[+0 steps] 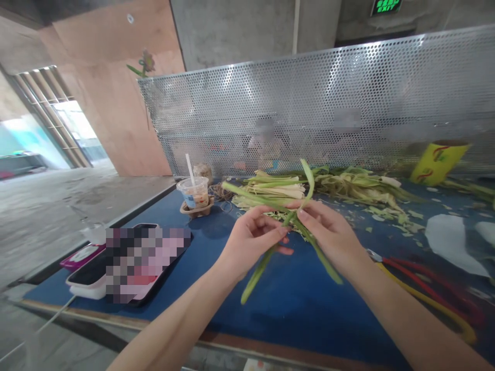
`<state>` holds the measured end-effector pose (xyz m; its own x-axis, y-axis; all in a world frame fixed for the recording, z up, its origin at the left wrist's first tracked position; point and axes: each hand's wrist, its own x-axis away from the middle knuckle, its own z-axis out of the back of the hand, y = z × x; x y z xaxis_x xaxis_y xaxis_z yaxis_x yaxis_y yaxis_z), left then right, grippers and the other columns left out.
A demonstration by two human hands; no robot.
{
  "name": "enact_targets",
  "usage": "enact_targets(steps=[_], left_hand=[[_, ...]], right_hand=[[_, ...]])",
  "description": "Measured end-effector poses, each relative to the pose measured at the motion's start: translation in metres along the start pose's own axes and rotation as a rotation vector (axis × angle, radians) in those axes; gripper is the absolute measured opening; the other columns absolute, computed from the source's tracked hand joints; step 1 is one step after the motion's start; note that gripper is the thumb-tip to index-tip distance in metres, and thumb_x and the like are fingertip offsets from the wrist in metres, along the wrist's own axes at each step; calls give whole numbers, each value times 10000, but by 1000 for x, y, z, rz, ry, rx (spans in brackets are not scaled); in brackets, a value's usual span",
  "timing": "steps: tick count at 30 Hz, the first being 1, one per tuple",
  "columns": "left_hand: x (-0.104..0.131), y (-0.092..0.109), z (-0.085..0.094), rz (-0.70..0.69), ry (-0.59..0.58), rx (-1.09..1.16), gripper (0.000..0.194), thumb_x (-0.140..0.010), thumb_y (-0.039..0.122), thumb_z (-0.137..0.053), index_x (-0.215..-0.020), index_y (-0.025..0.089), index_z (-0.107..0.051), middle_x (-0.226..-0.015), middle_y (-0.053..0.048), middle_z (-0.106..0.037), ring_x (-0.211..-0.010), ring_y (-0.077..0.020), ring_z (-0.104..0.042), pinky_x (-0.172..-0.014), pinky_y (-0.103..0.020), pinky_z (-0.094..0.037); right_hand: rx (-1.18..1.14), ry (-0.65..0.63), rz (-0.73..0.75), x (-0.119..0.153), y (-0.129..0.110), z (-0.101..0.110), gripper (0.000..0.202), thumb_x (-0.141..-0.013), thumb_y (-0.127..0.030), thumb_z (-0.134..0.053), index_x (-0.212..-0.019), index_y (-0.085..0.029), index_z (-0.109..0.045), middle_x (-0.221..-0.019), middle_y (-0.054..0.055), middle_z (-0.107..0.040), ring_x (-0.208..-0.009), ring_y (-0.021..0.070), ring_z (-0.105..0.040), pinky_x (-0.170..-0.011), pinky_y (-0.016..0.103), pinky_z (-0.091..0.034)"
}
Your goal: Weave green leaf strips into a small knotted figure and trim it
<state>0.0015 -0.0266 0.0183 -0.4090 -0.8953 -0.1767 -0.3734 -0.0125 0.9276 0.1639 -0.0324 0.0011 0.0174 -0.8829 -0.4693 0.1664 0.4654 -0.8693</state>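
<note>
Long green plant strips [255, 273] cross each other in an X above the blue table. My left hand [257, 237] is closed on them just left of the crossing, thumb and fingers pinching. From the right, my right hand [320, 221] pinches the same strips near the crossing, its thumb on top. One end points up, another to the upper left, and two hang toward the table. Behind my hands lies a pile of cut pale green stalks [266, 188], with small scraps around it.
Blue table [294, 314] carries a cup [195, 196] in a cardboard holder, phones [88, 268] at left, red-and-yellow-handled pliers [425, 288] at right, leaves [356, 188] and a yellow roll [439, 162] behind. A perforated metal screen [240, 113] stands at the back.
</note>
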Motion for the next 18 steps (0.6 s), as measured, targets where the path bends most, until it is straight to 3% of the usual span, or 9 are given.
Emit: enact_targets(steps=[4, 7, 11, 14, 18], left_hand=[[3, -1, -1, 82, -117, 15, 184, -675, 188, -717, -828, 121, -640, -646, -1, -634, -578, -118, -602, -496, -282, -576], [3, -3, -1, 118, -186, -11, 221, -743, 255, -666, -932, 140, -667, -749, -34, -671, -672, -137, -643, -560, -281, -585], [1, -3, 1, 109, -202, -113, 243, -759, 284, -653, -945, 129, -673, -769, -59, -694, -743, -158, -662, -607, -258, -577], [1, -2, 2, 111, -243, -206, 304, -768, 327, -639, -997, 127, -651, -797, -80, -714, -655, -143, -673, -614, -249, -567], [2, 0, 2, 118, -290, -241, 393, -754, 400, -636, -1027, 118, -620, -829, -115, -722, -680, -188, -688, -615, -289, -572]], right_hand=[[-112, 14, 52, -1, -1, 0, 150, -771, -338, -627, -886, -251, -668, -1015, 37, -647, -982, 211, -582, -774, 327, -482], [-182, -4, 49, -2, -4, 0, 92, -740, -308, -664, -784, -232, -694, -984, 39, -644, -931, 193, -594, -755, 312, -487], [-297, -30, -30, 0, -6, 1, 113, -714, -304, -686, -772, -207, -693, -936, 55, -643, -718, 159, -607, -551, 285, -486], [-331, -62, -65, 2, -6, 3, 122, -713, -281, -689, -807, -203, -690, -982, 56, -621, -564, 101, -558, -458, 263, -453], [-270, -52, -67, 3, -11, 4, 111, -701, -295, -698, -772, -209, -705, -980, 49, -632, -678, 135, -596, -542, 272, -479]])
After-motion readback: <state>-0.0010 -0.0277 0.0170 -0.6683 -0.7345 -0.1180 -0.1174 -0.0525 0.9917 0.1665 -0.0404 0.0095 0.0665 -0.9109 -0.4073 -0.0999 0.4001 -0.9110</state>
